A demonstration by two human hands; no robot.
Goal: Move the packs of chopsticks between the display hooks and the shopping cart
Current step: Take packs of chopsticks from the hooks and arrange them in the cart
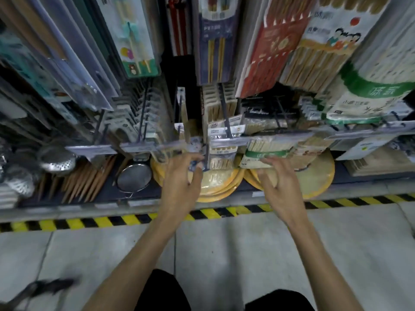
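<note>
Head view looked steeply down: nearest were dark shorts point(224, 297), then grey floor point(247, 254), then the striped tape point(134, 218) along the foot of the shelving. Both bare arms reached across the striped tape. Just beyond it, the left hand point(184, 178) had its fingers spread, with forefinger and thumb either side of a small blurred pack edge; whether they pinched it could not be told. Beyond the tape and further right, the right hand point(277, 185) had straight, released fingers whose tips touched the lower edge of the green-banded pack of chopsticks point(267, 153) at the front of the display row. Between the hands a paler pack point(221, 153) hung on a dark hook point(226, 122). Under both, just past the tape, lay round wooden boards point(215, 182), and a metal strainer point(134, 178) sat off to their left. Farthest from the tape hung long packs, a red one point(269, 48) among them.
</note>
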